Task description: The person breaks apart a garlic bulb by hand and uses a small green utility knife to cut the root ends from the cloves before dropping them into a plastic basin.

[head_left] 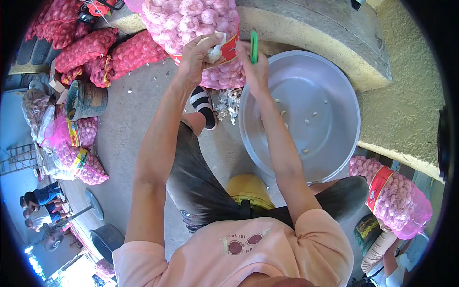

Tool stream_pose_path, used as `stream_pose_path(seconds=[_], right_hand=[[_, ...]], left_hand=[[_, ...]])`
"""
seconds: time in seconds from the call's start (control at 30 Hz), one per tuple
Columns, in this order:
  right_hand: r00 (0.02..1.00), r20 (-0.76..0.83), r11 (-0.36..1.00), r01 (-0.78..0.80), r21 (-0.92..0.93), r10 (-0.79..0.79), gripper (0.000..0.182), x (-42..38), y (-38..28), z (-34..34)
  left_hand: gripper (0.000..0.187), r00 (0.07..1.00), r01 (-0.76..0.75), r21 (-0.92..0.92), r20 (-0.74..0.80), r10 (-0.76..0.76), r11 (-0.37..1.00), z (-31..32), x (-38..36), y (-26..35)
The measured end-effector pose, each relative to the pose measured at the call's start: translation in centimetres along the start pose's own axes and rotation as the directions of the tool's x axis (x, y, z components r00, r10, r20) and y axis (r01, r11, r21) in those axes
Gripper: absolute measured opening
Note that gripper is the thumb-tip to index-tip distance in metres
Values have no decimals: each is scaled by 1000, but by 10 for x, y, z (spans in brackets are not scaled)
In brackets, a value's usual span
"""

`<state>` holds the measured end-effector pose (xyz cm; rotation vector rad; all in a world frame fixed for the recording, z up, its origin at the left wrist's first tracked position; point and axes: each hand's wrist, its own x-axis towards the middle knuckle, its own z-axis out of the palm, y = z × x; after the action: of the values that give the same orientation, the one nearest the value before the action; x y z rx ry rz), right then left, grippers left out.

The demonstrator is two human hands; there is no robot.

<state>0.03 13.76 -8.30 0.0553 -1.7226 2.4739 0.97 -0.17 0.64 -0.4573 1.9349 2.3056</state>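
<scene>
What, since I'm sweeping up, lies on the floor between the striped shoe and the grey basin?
Pale, papery scraps lie between the striped shoe and the grey basin, in the head view.

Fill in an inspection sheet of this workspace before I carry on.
Surface: grey floor, with pale scraps on it.
Job's things: garlic bulb; green tool; grey basin with a few cloves; mesh garlic sack.
Clutter: garlic skins beside the striped sandal; red mesh sacks at upper left.
Hands: left hand grips the garlic bulb; right hand holds the green tool.
Cables: none clearly made out.
Surroundings: pedestal fan and people at left; another person at lower right.
</scene>
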Motion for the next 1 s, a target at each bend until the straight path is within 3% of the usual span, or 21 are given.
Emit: stream_pose_path(seconds=[0.03,0.1,0.2,0.27,0.43,0.5,0.67,0.83,0.9,1.0], right_hand=[[1000,0,1000,0,0,0,42,6,-17,6],[972,234,996,5,-94,17,36,18,-33,14],[930,342,990,-111,-82,133,34,26,-28,16],[923,338,981,-152,-121,185,33,27,-29,15],[874,350,941,-310,-135,338,32,31,-31,5],[842,443,928,-369,60,307,30,29,-35,1],[807,508,871,-450,198,302,29,27,-23,-3],[806,502,821,-496,282,314,24,23,-21,3],[819,489,907,-404,121,300,30,19,-22,7],[849,458,926,-355,127,262,30,13,-23,12]], left_hand=[[31,1000,-29,53,0,29,998,-1,1,-3],[29,998,-59,107,3,59,992,-5,5,-11],[26,986,-163,183,-2,166,970,-11,11,-17],[26,955,-294,345,134,263,891,-12,8,-17],[29,978,-185,229,141,156,956,-8,3,-7],[30,979,-149,165,167,121,975,-6,3,-6],[28,992,-40,61,122,32,997,-3,1,-3],[22,990,-102,78,105,93,992,-8,5,-9],[20,983,-155,108,114,143,982,-13,11,-13],[18,971,-226,150,112,211,962,-18,13,-15]])
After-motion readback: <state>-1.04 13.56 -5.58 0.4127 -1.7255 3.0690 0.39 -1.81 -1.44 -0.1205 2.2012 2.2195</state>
